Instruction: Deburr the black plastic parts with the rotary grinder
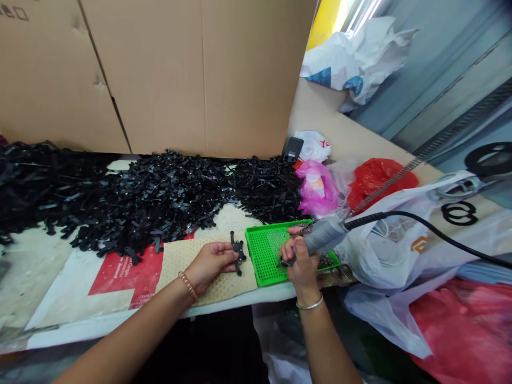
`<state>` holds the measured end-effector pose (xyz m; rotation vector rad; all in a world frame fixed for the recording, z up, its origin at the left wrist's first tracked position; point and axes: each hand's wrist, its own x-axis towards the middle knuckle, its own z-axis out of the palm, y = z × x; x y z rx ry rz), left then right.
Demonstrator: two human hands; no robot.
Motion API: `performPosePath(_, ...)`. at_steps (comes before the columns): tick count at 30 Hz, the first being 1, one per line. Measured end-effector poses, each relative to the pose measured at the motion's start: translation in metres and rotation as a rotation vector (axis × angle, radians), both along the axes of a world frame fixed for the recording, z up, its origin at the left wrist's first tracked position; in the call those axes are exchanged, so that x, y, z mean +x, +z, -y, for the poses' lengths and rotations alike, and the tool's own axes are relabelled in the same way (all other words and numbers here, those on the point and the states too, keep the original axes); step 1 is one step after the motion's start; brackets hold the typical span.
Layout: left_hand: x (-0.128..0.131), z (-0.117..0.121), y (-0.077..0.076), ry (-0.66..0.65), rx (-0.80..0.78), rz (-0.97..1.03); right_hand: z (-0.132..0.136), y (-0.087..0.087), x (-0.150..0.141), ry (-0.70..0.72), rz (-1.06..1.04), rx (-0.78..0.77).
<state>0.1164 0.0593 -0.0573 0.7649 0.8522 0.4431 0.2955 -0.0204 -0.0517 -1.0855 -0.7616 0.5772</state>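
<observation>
We look down on two hands working apart above a light surface [34, 250]. Our left hand [212, 264] has thumb and fingers clamped on a black part [239, 249], a small jointed piece with arms, held over the right side of a tan dimpled pad [176, 269], near the left edge of a green perforated tray [264, 256]. Our right hand [302, 261] is wrapped around a grey handheld tool [326, 234], tilted over the right half of that tray; we cannot tell where its tip lies, since the fingers cover it. A black cable [424, 217] leaves the tool's far end and runs to the right, below a coiled spring [384, 184]. In the tray, to the right of the hand, we note small metal pieces [327, 261], too small to identify. Left of the pad lies a red and white printed sheet [114, 277]. Beyond it we find a broad heap of black pieces [168, 194], and right of that a smaller heap [268, 189], both before a tall cardboard panel [160, 74]. Farther right we see a pink bag [318, 189] and a red bag [378, 178].
</observation>
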Motion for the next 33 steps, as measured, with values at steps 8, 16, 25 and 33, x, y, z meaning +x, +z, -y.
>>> performPosePath(8,-0.001,0.0,0.0,0.007,-0.001,0.003,0.0,0.001,0.0,0.027,0.014,0.024)
performPosePath(16,0.0,0.0,0.002,0.009,-0.009,-0.005,0.0,0.0,0.001,0.028,0.013,0.005)
performPosePath(25,0.0,0.0,-0.001,0.009,-0.001,0.01,0.0,-0.003,0.002,0.057,0.009,0.016)
performPosePath(33,0.002,0.001,-0.004,0.017,0.002,0.017,-0.002,0.012,-0.001,-0.026,-0.026,0.049)
